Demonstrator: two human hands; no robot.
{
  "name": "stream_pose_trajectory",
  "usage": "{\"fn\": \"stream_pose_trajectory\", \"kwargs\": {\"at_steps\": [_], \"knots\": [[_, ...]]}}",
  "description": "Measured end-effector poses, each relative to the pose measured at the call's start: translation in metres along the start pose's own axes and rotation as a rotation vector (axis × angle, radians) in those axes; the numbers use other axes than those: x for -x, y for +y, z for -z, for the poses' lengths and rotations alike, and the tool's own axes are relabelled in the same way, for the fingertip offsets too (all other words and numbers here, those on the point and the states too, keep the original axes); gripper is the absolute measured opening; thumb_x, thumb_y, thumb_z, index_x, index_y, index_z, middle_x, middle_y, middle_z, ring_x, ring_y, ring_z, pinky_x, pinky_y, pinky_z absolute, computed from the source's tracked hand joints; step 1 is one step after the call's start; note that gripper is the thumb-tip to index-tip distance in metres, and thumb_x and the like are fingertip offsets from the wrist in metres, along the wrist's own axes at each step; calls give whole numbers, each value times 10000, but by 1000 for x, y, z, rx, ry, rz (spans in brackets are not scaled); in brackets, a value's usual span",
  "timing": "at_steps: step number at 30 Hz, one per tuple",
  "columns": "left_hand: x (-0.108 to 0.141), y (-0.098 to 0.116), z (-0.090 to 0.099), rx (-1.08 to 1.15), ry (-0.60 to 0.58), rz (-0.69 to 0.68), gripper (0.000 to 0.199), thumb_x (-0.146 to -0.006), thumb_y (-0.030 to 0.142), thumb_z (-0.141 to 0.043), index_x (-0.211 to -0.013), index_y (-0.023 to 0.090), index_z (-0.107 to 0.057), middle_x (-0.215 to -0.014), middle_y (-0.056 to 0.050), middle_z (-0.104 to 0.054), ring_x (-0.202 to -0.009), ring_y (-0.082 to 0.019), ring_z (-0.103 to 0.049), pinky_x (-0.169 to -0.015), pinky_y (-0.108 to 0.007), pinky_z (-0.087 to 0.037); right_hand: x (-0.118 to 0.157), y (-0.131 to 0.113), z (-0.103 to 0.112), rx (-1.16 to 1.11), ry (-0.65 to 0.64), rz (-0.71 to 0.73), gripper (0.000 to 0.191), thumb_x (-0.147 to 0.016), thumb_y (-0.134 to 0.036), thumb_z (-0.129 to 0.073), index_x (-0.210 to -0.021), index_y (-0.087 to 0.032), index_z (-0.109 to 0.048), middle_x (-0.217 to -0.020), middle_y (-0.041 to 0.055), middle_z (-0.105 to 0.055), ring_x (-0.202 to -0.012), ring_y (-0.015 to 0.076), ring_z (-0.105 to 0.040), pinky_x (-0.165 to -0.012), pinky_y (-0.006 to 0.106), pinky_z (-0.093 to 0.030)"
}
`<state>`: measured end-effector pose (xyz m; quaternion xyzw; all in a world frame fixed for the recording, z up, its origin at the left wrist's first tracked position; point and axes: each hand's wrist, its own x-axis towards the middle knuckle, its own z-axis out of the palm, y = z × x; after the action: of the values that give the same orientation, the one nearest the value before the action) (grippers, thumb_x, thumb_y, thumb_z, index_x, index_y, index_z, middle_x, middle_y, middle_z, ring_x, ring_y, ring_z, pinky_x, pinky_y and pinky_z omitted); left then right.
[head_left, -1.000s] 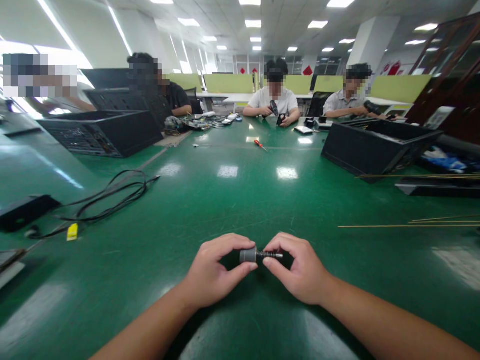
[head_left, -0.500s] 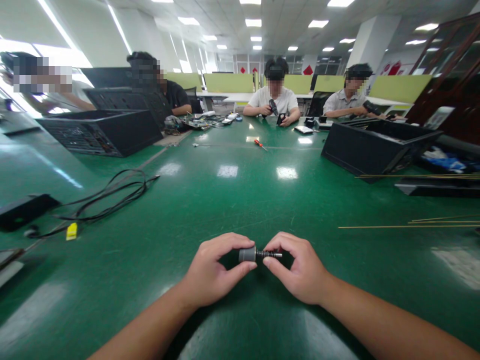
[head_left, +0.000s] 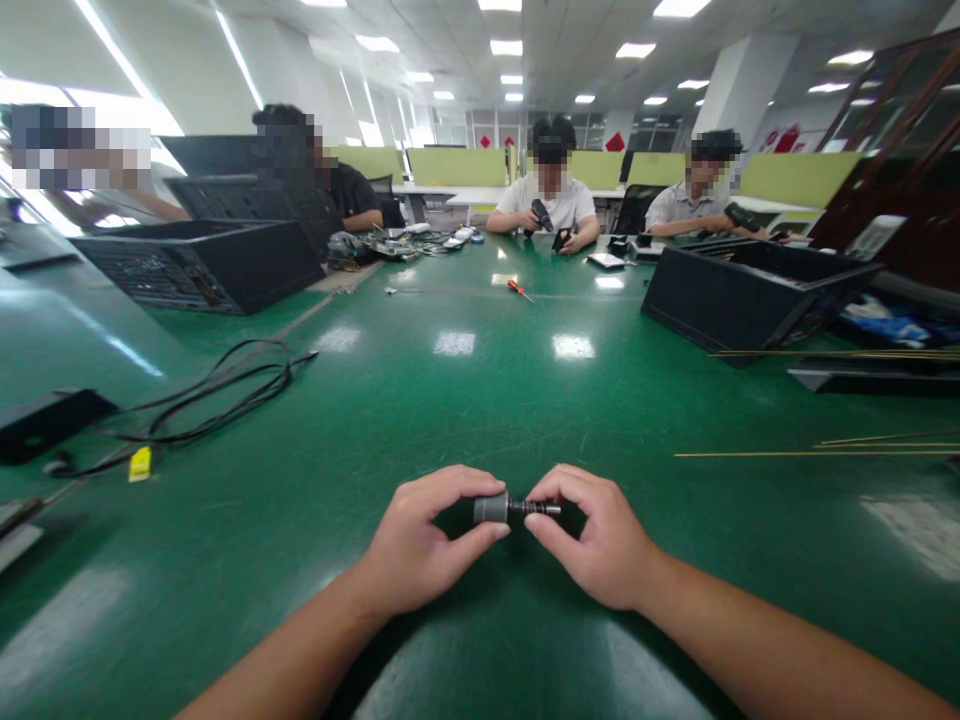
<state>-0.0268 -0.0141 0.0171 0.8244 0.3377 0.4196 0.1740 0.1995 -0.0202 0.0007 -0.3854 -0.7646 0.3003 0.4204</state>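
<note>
At lower centre over the bench [head_left: 450, 400], the left hand [head_left: 420, 550] and right hand [head_left: 604, 540] pinch a cylinder [head_left: 490, 508] and its thinner shaft [head_left: 548, 509] respectively, left fingers [head_left: 489, 486] parted wider. The long axis lies crosswise, the shaft pointing frame-right.

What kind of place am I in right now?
It looks like an office used as an electronics workshop: open black computer cases and a small screwdriver on a large green table, with yellow-green desk partitions behind.
</note>
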Motion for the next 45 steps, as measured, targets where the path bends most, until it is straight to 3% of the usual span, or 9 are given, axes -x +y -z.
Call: {"fn": "stream_pose_trajectory", "kwargs": {"at_steps": [45], "knots": [[2, -3, 3, -13, 3, 18, 264, -803, 197, -791, -1056, 209, -717, -990, -41, -774, -908, -170, -736, -845, -263, -568, -1, 1, -2, -23, 58, -2, 60, -863, -212, -724, -835, -184, -679, -760, -2, -646, -715, 149, -594, -669, 268, -422]]}}
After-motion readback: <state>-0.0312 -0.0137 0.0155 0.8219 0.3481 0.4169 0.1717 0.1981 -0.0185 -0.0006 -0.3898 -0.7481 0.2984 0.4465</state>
